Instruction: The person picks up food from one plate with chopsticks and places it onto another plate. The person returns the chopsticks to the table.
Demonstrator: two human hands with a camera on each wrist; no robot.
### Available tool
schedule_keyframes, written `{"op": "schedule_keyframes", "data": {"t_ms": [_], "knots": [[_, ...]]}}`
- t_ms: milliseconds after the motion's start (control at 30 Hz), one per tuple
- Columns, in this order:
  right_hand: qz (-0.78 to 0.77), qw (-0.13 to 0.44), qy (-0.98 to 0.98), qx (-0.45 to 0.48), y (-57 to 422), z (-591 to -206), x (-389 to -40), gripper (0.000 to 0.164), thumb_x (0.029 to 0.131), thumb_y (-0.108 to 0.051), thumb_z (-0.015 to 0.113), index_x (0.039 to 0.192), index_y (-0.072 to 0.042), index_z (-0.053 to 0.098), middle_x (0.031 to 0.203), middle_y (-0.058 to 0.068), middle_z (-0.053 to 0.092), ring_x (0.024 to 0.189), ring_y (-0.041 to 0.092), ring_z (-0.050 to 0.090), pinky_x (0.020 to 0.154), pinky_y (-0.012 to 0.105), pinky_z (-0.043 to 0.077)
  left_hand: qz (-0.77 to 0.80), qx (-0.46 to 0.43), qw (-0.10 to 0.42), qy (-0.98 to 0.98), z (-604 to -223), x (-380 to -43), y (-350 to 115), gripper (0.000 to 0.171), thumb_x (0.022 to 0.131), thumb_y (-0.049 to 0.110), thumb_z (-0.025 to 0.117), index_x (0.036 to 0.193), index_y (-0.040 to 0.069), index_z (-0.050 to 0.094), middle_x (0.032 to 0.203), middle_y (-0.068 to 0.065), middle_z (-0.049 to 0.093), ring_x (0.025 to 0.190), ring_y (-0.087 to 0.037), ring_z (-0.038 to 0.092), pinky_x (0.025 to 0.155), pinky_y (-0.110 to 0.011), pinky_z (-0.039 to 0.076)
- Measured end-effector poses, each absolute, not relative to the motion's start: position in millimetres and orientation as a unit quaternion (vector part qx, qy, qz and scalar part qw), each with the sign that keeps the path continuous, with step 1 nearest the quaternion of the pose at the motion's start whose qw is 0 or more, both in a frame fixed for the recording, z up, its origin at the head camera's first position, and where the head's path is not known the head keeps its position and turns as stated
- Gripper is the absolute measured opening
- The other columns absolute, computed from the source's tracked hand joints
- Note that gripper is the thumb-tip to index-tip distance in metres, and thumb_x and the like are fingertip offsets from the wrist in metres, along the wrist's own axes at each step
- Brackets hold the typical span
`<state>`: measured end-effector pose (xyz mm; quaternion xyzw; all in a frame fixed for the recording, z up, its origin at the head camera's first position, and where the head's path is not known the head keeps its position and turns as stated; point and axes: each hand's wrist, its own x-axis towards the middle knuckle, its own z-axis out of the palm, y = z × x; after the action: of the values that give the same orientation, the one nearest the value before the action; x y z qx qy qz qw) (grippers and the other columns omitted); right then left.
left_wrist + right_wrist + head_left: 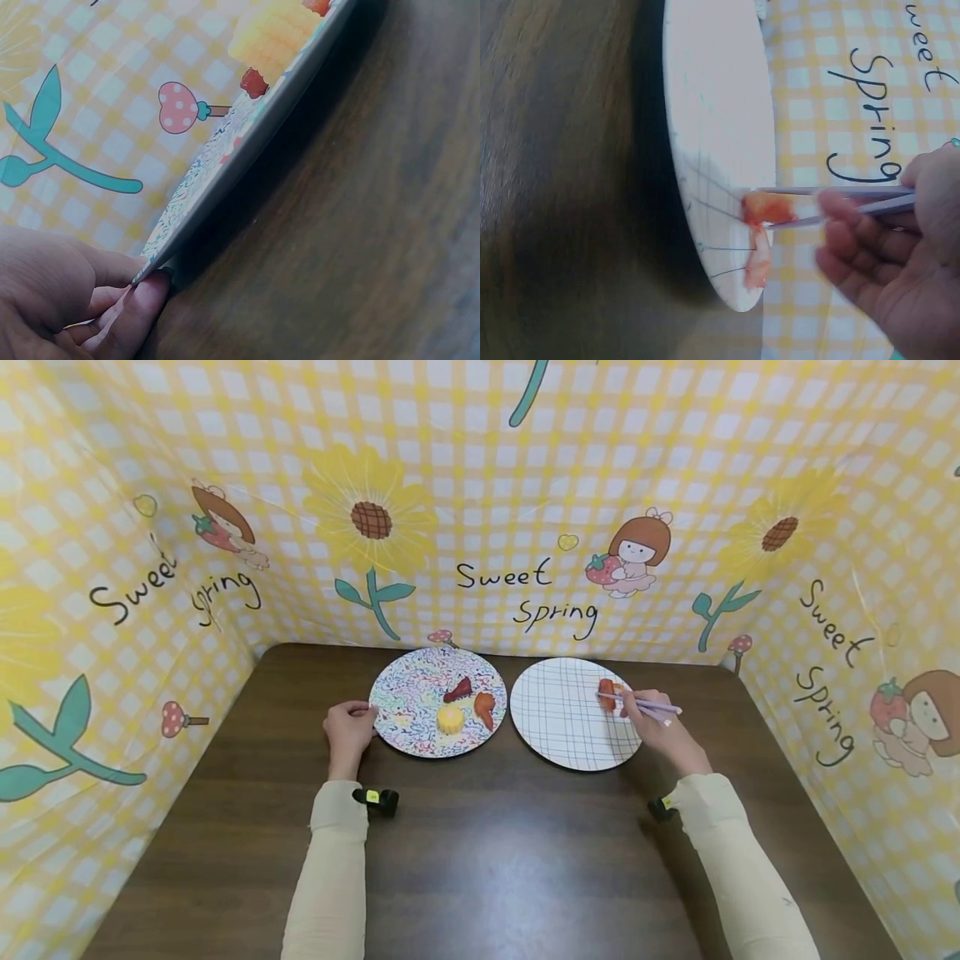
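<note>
My left hand [349,732] pinches the left rim of a round plate [405,681] with colourful squiggles; the left wrist view shows thumb above and fingers below the edge. On that plate lie a dark red drumstick-shaped piece [457,690], an orange-brown drumstick-shaped piece [484,710] and a yellow piece of corn [451,721]. My right hand [663,735] holds light purple chopsticks [654,703] over a white plate [551,714] with a blue line grid. Their tips lie on either side of an orange-red food piece [769,206]. Just beside it is another reddish piece [757,268].
Both plates stand side by side, a narrow gap apart, towards the back of a dark wooden table [487,860]. A yellow checked cloth [480,510] with flowers and lettering encloses the back and sides.
</note>
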<state>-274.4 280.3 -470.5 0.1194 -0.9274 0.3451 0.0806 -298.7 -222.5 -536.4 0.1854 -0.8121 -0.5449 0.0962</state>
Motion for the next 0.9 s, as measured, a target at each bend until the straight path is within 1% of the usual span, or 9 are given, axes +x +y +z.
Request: {"op": "schedule_keyframes", "data": {"t_ms": [100, 200, 300, 333, 433, 533, 700, 767, 900], "knots": [[0.328, 0.094, -0.931, 0.129, 281.3, -474.9, -273.8, 0.044, 0.106, -0.015, 0.044, 0.078, 0.005, 0.071, 0.065, 0.016, 0.063, 0.057, 0.017, 0.048, 0.045, 0.022, 0.037, -0.546, 0.186, 0.095, -0.811, -535.4, -298.2, -222.5, 0.027, 0.097, 0.015, 0.068, 0.114, -0.005, 0.071, 0.105, -0.023, 0.07, 0.062, -0.005, 0.062, 0.054, -0.015, 0.054], [0.356, 0.097, -0.919, 0.136, 282.3, -480.2, -271.8, 0.037, 0.107, -0.013, 0.046, 0.091, 0.006, 0.074, 0.07, 0.018, 0.067, 0.064, 0.025, 0.056, 0.05, 0.02, 0.041, -0.549, 0.185, 0.095, -0.81, -534.6, -297.5, -222.4, 0.026, 0.097, 0.015, 0.068, 0.114, -0.005, 0.071, 0.105, -0.023, 0.07, 0.062, -0.006, 0.062, 0.054, -0.015, 0.054], [0.37, 0.097, -0.913, 0.141, 281.9, -483.0, -269.5, 0.034, 0.107, -0.014, 0.049, 0.093, 0.005, 0.073, 0.073, 0.019, 0.067, 0.067, 0.029, 0.057, 0.049, 0.02, 0.041, -0.55, 0.182, 0.094, -0.81, -534.1, -297.3, -222.5, 0.027, 0.097, 0.015, 0.068, 0.115, -0.006, 0.071, 0.105, -0.024, 0.07, 0.064, -0.007, 0.063, 0.054, -0.015, 0.055], [0.373, 0.093, -0.912, 0.142, 281.3, -482.9, -268.9, 0.034, 0.107, -0.015, 0.05, 0.092, 0.004, 0.073, 0.072, 0.018, 0.066, 0.066, 0.028, 0.056, 0.049, 0.021, 0.041, -0.549, 0.182, 0.094, -0.81, -534.5, -297.1, -222.5, 0.027, 0.097, 0.015, 0.068, 0.115, -0.006, 0.071, 0.105, -0.023, 0.07, 0.064, -0.008, 0.064, 0.054, -0.015, 0.054], [0.352, 0.096, -0.92, 0.142, 279.0, -481.2, -268.0, 0.04, 0.107, -0.019, 0.051, 0.079, 0.003, 0.071, 0.066, 0.015, 0.061, 0.06, 0.021, 0.05, 0.046, 0.023, 0.038, -0.548, 0.184, 0.093, -0.811, -534.8, -296.7, -222.8, 0.027, 0.097, 0.015, 0.068, 0.115, -0.005, 0.071, 0.105, -0.023, 0.07, 0.066, -0.009, 0.064, 0.055, -0.015, 0.054], [0.332, 0.093, -0.927, 0.146, 276.1, -478.0, -267.7, 0.042, 0.107, -0.018, 0.051, 0.077, 0.003, 0.071, 0.066, 0.015, 0.064, 0.06, 0.019, 0.053, 0.049, 0.024, 0.042, -0.548, 0.187, 0.092, -0.81, -535.1, -296.4, -223.3, 0.027, 0.097, 0.016, 0.068, 0.115, -0.005, 0.071, 0.106, -0.022, 0.07, 0.069, -0.011, 0.065, 0.055, -0.015, 0.054], [0.289, 0.102, -0.933, 0.187, 270.7, -475.2, -265.8, 0.036, 0.104, -0.008, 0.05, 0.076, 0.005, 0.07, 0.071, 0.017, 0.07, 0.064, 0.025, 0.062, 0.06, 0.037, 0.053, -0.547, 0.189, 0.088, -0.811, -535.2, -296.3, -223.1, 0.028, 0.097, 0.017, 0.068, 0.116, -0.004, 0.071, 0.107, -0.023, 0.07, 0.07, -0.011, 0.066, 0.055, -0.015, 0.055], [0.263, 0.116, -0.934, 0.213, 268.7, -475.1, -264.7, 0.031, 0.102, -0.005, 0.05, 0.077, 0.004, 0.067, 0.069, 0.014, 0.067, 0.063, 0.027, 0.061, 0.062, 0.043, 0.053, -0.548, 0.188, 0.088, -0.811, -535.3, -296.8, -222.9, 0.028, 0.098, 0.017, 0.068, 0.116, -0.004, 0.071, 0.107, -0.023, 0.07, 0.069, -0.011, 0.065, 0.055, -0.016, 0.055], [0.214, 0.14, -0.935, 0.246, 265.3, -475.4, -262.5, 0.027, 0.101, -0.003, 0.051, 0.076, -0.001, 0.061, 0.066, 0.007, 0.059, 0.062, 0.026, 0.056, 0.061, 0.045, 0.051, -0.548, 0.186, 0.092, -0.81, -535.2, -298.5, -222.5, 0.027, 0.097, 0.017, 0.068, 0.114, -0.004, 0.071, 0.106, -0.022, 0.071, 0.068, -0.01, 0.065, 0.055, -0.016, 0.055]]}}
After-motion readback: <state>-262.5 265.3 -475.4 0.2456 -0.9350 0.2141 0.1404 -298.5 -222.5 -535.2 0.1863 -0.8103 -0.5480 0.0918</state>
